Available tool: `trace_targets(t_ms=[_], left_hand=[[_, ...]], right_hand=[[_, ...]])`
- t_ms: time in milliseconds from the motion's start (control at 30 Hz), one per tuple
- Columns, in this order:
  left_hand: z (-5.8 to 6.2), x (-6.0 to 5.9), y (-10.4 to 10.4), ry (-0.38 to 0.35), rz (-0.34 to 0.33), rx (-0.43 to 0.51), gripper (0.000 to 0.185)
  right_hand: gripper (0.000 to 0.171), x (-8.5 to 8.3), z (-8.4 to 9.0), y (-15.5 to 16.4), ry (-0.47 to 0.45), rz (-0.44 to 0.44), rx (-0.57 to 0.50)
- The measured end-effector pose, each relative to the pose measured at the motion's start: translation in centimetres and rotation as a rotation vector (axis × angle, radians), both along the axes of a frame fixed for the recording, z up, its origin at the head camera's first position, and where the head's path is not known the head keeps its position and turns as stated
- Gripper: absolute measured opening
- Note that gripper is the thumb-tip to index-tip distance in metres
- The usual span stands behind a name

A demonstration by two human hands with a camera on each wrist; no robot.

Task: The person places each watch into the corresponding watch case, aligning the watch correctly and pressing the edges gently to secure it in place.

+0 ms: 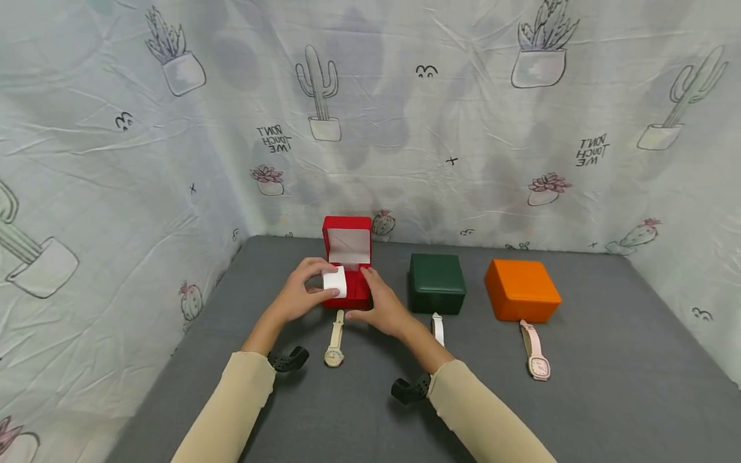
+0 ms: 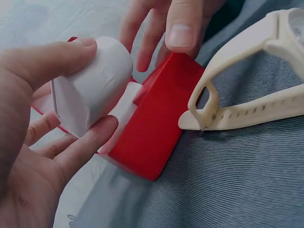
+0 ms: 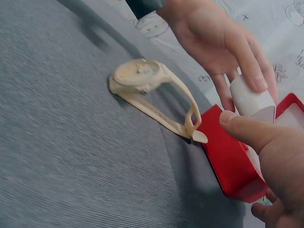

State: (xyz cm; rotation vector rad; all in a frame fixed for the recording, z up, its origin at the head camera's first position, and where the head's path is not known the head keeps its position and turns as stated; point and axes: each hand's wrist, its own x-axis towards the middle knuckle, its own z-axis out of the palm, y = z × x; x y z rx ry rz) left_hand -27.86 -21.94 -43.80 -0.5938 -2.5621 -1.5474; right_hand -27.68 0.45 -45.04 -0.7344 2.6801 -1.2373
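Left hand (image 1: 298, 297) left of centre, pinching white watch cushion (image 1: 335, 281) over open red watch box (image 1: 348, 260). Cream wristwatch (image 1: 334, 339) just below box. Right hand (image 1: 382, 308) grips box front, thumb on rim.

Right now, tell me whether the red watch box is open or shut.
Open. The red watch box has its lid standing upright behind the base, and the left hand pinches the white cushion above it.

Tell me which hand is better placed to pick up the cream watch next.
Right, probably. The left hand already holds the white cushion, so it's busy. The right hand only steadies the red box and lies beside the cream watch, whose strap end reaches the box front.
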Motion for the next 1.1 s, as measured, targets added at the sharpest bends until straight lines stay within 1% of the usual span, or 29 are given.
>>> trace_targets(t_ms=[100,200,300,333,433,567,667,767,933,1000,1100], left_hand=[[0.2,0.7,-0.1,-0.017,-0.002,0.013,0.045],[0.0,1.5,-0.2,-0.006,-0.001,0.017,0.045],[-0.3,2.1,-0.2,0.031,0.007,0.019,0.044],[-0.6,2.2,-0.4,0.045,0.008,0.023,0.043],[-0.9,2.7,-0.7,0.063,0.015,0.035,0.041],[-1.1,3.3,-1.1,0.049,0.023,0.048,0.038],[-1.2,3.6,-1.2,0.037,0.025,0.049,0.037],[-1.0,3.9,-1.2,0.020,0.036,0.040,0.038],[-0.6,4.6,-1.2,-0.007,0.040,0.023,0.040],[0.1,5.2,-1.0,-0.004,0.033,0.014,0.040],[1.1,5.9,-0.6,-0.001,0.029,0.007,0.039]], right_hand=[[0.095,0.6,0.0,-0.1,0.020,-0.016,0.005],[0.090,1.1,0.0,0.0,0.039,-0.032,0.003],[0.087,1.7,0.2,0.1,0.055,-0.050,0.002],[0.087,1.9,0.2,0.1,0.060,-0.057,0.000],[0.083,2.5,0.4,0.2,0.088,-0.076,-0.015],[0.077,3.1,0.5,0.3,0.135,-0.093,-0.032],[0.074,3.5,0.6,0.4,0.149,-0.099,-0.038],[0.072,3.8,0.5,0.5,0.143,-0.073,-0.050],[0.070,4.3,0.3,0.4,0.092,-0.005,-0.050],[0.069,4.4,0.1,0.4,0.069,0.010,-0.033],[0.070,4.6,-0.2,0.3,0.051,0.026,0.024]])
